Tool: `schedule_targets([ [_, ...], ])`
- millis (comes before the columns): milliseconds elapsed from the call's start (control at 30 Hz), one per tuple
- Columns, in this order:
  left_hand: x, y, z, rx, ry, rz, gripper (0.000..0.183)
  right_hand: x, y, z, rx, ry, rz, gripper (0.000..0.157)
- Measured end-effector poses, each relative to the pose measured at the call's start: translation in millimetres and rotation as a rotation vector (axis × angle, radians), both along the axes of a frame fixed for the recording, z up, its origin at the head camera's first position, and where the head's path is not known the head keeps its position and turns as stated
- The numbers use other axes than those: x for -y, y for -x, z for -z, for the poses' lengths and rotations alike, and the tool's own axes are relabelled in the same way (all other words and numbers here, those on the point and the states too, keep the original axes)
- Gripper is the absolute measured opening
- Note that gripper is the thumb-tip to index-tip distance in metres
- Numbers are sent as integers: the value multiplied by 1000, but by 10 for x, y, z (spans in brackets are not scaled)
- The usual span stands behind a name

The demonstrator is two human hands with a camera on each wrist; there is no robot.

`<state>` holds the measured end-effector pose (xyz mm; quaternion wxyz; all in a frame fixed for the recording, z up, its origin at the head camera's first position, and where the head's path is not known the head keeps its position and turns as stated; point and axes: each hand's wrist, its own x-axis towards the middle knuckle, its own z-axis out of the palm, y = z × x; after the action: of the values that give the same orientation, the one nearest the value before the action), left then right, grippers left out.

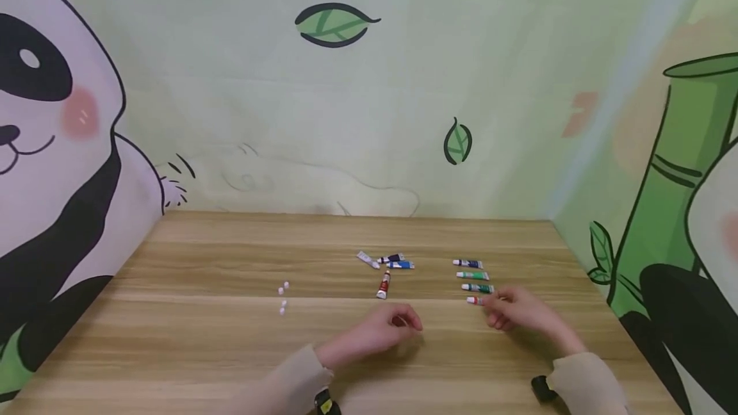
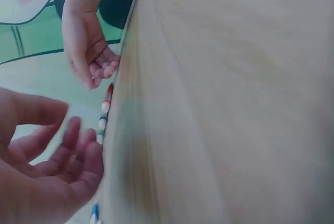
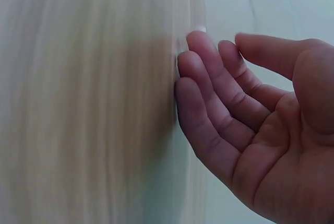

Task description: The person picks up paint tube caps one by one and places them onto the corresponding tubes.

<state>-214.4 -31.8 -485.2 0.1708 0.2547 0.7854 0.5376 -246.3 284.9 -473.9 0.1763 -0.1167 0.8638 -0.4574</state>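
My right hand [image 1: 519,309] is at the near end of a column of small paint tubes, its fingers loosely bent and partly hiding a red-banded tube [image 1: 475,300]. In the right wrist view nothing shows between the right thumb and fingers [image 3: 193,98]. Beyond that tube lie a dark green tube [image 1: 477,288], a light green tube [image 1: 472,275] and a dark blue tube [image 1: 467,264]. My left hand [image 1: 377,332] hovers over the table with relaxed, curved fingers and holds nothing. Closest to it is a red-brown tube [image 1: 383,285].
Behind the red-brown tube are a pale tube [image 1: 368,260], a navy tube [image 1: 391,258] and a blue tube [image 1: 400,265], bunched together. Several small white caps [image 1: 282,304] stand to the left. A printed backdrop [image 1: 230,114] borders the wooden table [image 1: 190,338].
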Motion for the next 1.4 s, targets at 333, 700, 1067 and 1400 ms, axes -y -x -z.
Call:
schedule_targets([
  [333, 445, -56, -219, -86, -25, -130, 11, 213, -26, -114, -109, -99, -41, 22],
  [700, 1096, -60, -758, -220, -15, -379, 15, 469, -17, -263, -174, -80, -82, 19],
  [1067, 1654, -106, -1112, -398, -22, -573, 25, 635, 17, -347, -221, -60, -82, 22],
  [1400, 1953, -42, -1111, -462, 154, -534, 27, 854, 29, -412, -246, -73, -118, 27],
])
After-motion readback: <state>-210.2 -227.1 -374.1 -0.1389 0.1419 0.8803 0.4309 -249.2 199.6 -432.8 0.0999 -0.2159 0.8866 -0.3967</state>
